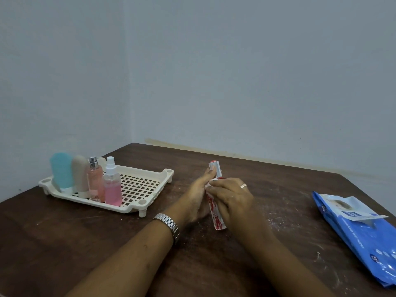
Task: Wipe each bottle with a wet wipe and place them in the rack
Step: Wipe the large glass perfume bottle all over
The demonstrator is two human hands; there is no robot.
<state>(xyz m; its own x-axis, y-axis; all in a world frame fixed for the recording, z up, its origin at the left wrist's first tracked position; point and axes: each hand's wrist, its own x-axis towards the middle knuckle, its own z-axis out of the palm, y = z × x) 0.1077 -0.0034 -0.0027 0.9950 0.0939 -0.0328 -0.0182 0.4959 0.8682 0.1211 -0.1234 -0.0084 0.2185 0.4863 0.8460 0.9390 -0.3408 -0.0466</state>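
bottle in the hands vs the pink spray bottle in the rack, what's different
The red-patterned bottle is opaque, tilted, gripped by left hand and right hand; the pink spray bottle is see-through, upright in the rack. Red-patterned bottle's top is silver, pink spray bottle's white. Both are slim.

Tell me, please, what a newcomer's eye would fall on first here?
At the middle of the brown table, the left hand and right hand grip a red-and-white bottle, the right's fingers curled over its front. At the left, a cream rack holds a teal tube, a beige tube, a pink perfume bottle and a pink spray bottle, all upright. A blue wet-wipe pack lies at the right, its flap peeled open.
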